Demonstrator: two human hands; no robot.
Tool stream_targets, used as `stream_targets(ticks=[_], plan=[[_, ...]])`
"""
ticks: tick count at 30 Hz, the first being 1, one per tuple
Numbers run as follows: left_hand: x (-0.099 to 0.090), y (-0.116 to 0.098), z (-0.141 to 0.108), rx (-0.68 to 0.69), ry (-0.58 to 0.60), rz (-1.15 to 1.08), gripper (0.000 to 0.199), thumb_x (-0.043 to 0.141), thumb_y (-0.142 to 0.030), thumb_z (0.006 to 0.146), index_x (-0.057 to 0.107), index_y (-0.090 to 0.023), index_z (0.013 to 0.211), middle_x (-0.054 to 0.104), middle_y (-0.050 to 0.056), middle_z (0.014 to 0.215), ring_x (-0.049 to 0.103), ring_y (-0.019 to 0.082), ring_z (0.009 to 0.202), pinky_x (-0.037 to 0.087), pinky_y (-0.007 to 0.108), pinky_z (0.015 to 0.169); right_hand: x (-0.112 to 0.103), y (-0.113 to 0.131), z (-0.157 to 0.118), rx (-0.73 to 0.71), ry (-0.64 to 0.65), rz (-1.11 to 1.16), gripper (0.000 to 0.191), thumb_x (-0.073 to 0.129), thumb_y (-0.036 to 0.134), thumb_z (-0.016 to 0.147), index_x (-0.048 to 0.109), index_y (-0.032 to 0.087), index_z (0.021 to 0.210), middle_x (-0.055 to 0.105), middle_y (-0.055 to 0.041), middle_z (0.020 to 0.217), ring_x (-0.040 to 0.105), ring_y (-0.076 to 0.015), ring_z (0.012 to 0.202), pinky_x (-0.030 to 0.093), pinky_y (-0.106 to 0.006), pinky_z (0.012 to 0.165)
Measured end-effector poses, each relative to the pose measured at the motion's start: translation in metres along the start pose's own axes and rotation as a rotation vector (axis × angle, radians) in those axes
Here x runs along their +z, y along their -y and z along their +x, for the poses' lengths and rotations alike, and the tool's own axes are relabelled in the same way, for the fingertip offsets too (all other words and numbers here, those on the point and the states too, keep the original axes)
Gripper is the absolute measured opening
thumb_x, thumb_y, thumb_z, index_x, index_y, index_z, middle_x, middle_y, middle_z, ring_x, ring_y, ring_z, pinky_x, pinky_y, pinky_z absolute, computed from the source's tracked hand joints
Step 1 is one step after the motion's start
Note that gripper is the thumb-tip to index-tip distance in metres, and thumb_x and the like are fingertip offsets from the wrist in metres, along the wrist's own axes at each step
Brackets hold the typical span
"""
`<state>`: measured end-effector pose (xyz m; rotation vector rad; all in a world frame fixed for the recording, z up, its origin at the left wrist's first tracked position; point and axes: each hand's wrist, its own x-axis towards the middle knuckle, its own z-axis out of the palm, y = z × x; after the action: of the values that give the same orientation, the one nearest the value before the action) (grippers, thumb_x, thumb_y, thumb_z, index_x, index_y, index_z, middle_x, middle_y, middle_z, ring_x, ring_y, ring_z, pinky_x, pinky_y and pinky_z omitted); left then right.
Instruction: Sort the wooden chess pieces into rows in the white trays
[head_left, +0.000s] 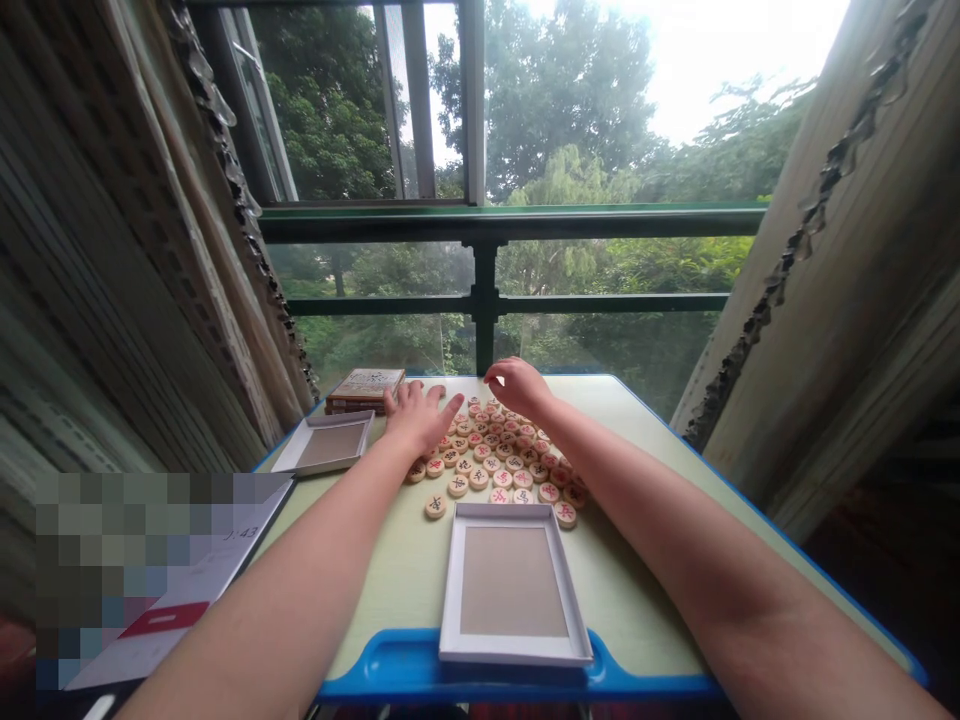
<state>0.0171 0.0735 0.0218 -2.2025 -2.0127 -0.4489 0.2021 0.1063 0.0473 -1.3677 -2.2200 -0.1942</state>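
Many round wooden Chinese chess pieces [501, 478] with red and black characters lie face up, spread across the middle of the table. My left hand [424, 415] is open at the left side of the spread, palm down with its fingers apart. Above the far side of the pieces, my right hand [519, 385] is closed, thumb and finger curled together; whatever may be between them is hidden. Nearest to me lies a shallow white box tray [448, 590] with a bare grey-brown bottom. One black-marked piece [435, 506] sits a little apart at the tray's upper left.
A second shallow white box part [289, 462] lies at the left edge, with a stacked brown box [365, 390] behind it. The table [390, 600] has a blue rim. A partly blurred screen [217, 560] stands at left. Curtains [750, 350] and a railed window lie beyond.
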Motion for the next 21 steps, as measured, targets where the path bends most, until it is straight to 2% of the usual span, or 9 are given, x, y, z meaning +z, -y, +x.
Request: stream_targets(ticks=[4,9,11,15,17,19,21], plan=[[0.004,0.004,0.001,0.004,0.036,-0.003,0.069,0.008,-0.062,0.085,0.044,-0.025,0.131,0.040,0.014,0.139,0.030,0.032,0.129,0.010,0.057,0.103,0.000,-0.009,0.000,0.009,0.008,-0.031,0.023,0.047,0.017,0.082,0.070,0.018,0.086,0.068,-0.0062,0.092,0.056,-0.0178,0.090,0.040,-0.024,0.077],[0.002,0.005,-0.004,0.055,0.166,-0.051,0.069,0.007,-0.062,0.084,0.057,-0.027,0.119,0.057,0.012,0.124,0.045,0.032,0.118,0.014,0.059,0.101,-0.003,-0.031,0.000,0.129,-0.033,0.003,0.026,0.045,0.019,0.081,0.071,0.018,0.085,0.069,-0.0062,0.091,0.058,-0.0190,0.089,0.041,-0.026,0.075],[0.001,0.005,-0.006,0.067,0.193,-0.067,0.070,0.007,-0.062,0.084,0.060,-0.028,0.115,0.063,0.011,0.116,0.050,0.032,0.113,0.013,0.058,0.101,-0.005,-0.041,0.000,0.219,0.012,0.070,0.027,0.045,0.018,0.080,0.071,0.018,0.087,0.069,-0.0068,0.093,0.059,-0.0194,0.089,0.042,-0.026,0.074],[-0.001,0.006,-0.007,0.083,0.174,-0.075,0.068,0.008,-0.060,0.085,0.052,-0.027,0.125,0.065,0.011,0.113,0.051,0.032,0.113,0.008,0.057,0.103,-0.007,-0.054,-0.003,0.316,0.111,0.141,0.026,0.046,0.016,0.081,0.071,0.015,0.088,0.069,-0.0098,0.095,0.060,-0.0198,0.088,0.043,-0.027,0.073],[-0.002,0.008,-0.007,0.100,0.193,-0.090,0.068,0.008,-0.060,0.085,0.050,-0.025,0.127,0.064,0.011,0.113,0.051,0.031,0.114,0.009,0.056,0.104,-0.008,-0.051,-0.004,0.324,0.157,0.146,0.026,0.047,0.015,0.081,0.069,0.014,0.094,0.070,-0.0102,0.093,0.061,-0.0181,0.083,0.045,-0.025,0.069],[-0.003,0.010,-0.006,0.116,0.184,-0.120,0.067,0.011,-0.060,0.086,0.049,-0.024,0.127,0.060,0.011,0.120,0.049,0.030,0.116,0.017,0.052,0.104,-0.007,-0.040,-0.004,0.309,0.228,0.154,0.028,0.048,0.015,0.081,0.066,0.015,0.103,0.071,-0.0076,0.087,0.062,-0.0148,0.073,0.045,-0.022,0.062],[-0.005,0.012,-0.005,0.078,0.077,-0.170,0.062,0.015,-0.056,0.087,0.046,-0.022,0.128,0.053,0.011,0.129,0.047,0.028,0.118,0.027,0.046,0.101,-0.004,-0.020,0.000,0.246,0.295,0.150,0.028,0.050,0.019,0.081,0.066,0.018,0.104,0.071,-0.0036,0.084,0.062,-0.0122,0.069,0.045,-0.019,0.060]])
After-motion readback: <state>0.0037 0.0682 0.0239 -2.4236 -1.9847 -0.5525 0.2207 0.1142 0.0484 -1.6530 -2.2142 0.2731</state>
